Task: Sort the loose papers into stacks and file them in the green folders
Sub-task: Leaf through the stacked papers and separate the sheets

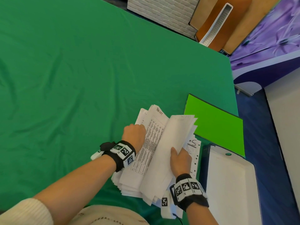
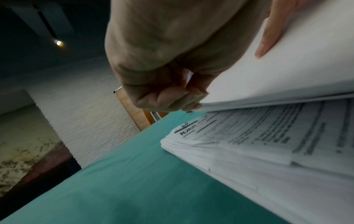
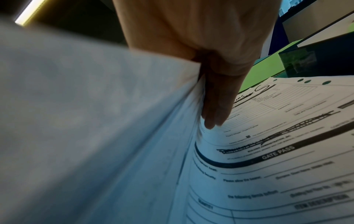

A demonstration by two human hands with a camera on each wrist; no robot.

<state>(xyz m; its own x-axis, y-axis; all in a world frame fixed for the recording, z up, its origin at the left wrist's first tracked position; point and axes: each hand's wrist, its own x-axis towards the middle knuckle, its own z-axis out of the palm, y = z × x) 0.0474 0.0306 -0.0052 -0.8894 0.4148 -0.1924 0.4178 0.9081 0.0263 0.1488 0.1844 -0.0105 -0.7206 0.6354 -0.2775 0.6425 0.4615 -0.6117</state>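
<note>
Head view: both hands are in a messy pile of papers (image 1: 146,159) on the green cloth (image 1: 65,78). Left hand (image 1: 134,133) is curled into a fist at the pile's left edge; fingertips hidden from above. Left wrist view shows the fingers (image 2: 168,98) bent tight, pinching the corner of a lifted bundle (image 2: 277,68), with the printed sheets (image 2: 268,136) still flat just below them. Print there is blurred, unreadable. Another finger (image 2: 268,33), straight, lies flat on top of the bundle, cut off at the frame edge, so whose it is cannot be told.

Right hand (image 1: 180,159) holds the turned-over sheets from the right, thumb on top. Right wrist view: fingers (image 3: 216,109) straight and pressed together, slipped under the raised sheets (image 3: 95,121), tips touching a form headed GATE PASS (image 3: 277,153). Thumb hidden by paper in that view. Near side of the pile runs behind the wrist band and cannot be made out.

Green folder (image 1: 215,127) lies closed beyond the right fingertips, its near corner covered by the papers. White box (image 1: 230,184) sits right of the right hand, cut off at the bottom edge. Punched sheet (image 1: 194,153) pokes out under the right fingers, mostly covered.
</note>
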